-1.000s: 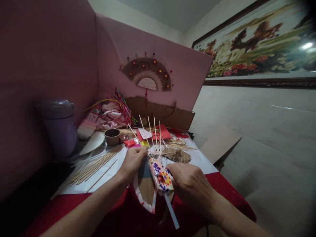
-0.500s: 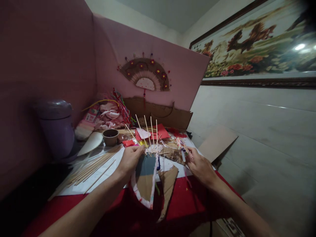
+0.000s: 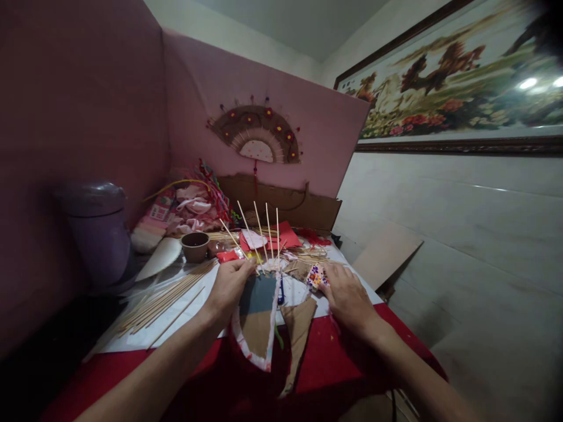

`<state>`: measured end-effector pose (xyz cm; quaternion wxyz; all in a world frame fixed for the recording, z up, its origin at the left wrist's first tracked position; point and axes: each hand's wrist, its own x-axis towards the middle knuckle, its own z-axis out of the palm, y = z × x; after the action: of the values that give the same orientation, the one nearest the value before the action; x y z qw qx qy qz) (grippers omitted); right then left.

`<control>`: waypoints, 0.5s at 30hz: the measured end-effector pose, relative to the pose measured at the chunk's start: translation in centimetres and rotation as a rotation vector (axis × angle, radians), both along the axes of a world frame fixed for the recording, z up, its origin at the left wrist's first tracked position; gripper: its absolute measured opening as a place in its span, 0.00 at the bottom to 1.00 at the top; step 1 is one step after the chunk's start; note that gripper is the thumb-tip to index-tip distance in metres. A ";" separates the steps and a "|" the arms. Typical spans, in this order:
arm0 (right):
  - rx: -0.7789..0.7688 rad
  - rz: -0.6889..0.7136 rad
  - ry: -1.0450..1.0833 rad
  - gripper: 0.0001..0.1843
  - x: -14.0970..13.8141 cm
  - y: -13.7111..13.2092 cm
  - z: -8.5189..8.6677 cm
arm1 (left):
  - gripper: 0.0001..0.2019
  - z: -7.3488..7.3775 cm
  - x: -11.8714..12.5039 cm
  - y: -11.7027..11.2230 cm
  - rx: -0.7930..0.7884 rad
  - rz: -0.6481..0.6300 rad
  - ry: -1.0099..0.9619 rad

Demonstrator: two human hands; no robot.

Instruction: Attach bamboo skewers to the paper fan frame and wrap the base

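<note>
My left hand (image 3: 229, 287) pinches the top of a cardboard wedge with a patterned paper edge (image 3: 256, 325), where several thin wooden skewers (image 3: 261, 234) fan upward. My right hand (image 3: 347, 296) rests on the table to the right, fingers curled round a colourfully patterned glue gun (image 3: 315, 275) that lies low on the white sheet. A loose brown cardboard triangle (image 3: 299, 328) lies between my two hands on the red cloth (image 3: 334, 363).
A bundle of skewers (image 3: 167, 296) lies on white paper at left. A brown cup (image 3: 196, 246), a purple lidded pot (image 3: 97, 231), ribbons and paper scraps crowd the back. A finished fan (image 3: 257, 135) hangs on the pink board. Cardboard sheet (image 3: 387, 252) lies at right.
My right hand carried the patterned glue gun from the wedge off to the right and lowered it onto the table. The left hand kept its hold on the wedge and skewers.
</note>
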<state>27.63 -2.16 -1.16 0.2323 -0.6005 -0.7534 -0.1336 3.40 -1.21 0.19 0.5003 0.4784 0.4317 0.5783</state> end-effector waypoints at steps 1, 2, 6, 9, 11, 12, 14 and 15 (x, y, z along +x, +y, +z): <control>0.022 0.080 0.152 0.17 -1.1 -0.2 0.4 | 0.18 0.0 0.0 0.0 0.004 -0.007 -0.004; -0.025 0.185 0.346 0.17 -2.3 -0.2 0.8 | 0.18 0.0 0.0 0.0 0.008 -0.016 -0.014; -0.611 0.528 1.137 0.30 -6.9 1.0 1.0 | 0.19 0.2 -0.2 0.0 0.040 -0.008 -0.050; -0.801 0.689 1.325 0.28 -9.0 2.5 0.9 | 0.19 0.4 -0.6 0.2 0.063 0.026 -0.069; -0.824 0.730 1.311 0.25 -9.9 3.4 1.0 | 0.19 0.5 -0.9 0.5 0.085 0.054 -0.070; -0.829 0.740 1.296 0.24 -10.2 3.7 1.0 | 0.19 0.4 -1.1 0.6 0.095 0.070 -0.066; -0.828 0.759 1.278 0.22 -10.6 4.1 0.9 | 0.18 0.3 -1.2 0.9 0.110 0.096 -0.053; -0.819 0.771 1.278 0.21 -10.7 4.1 0.8 | 0.18 0.2 -1.3 1.0 0.112 0.097 -0.050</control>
<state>16.96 1.97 -0.37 0.4068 -0.2984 -0.6182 0.6027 2.13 -0.19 0.37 0.4549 0.4696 0.4087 0.6368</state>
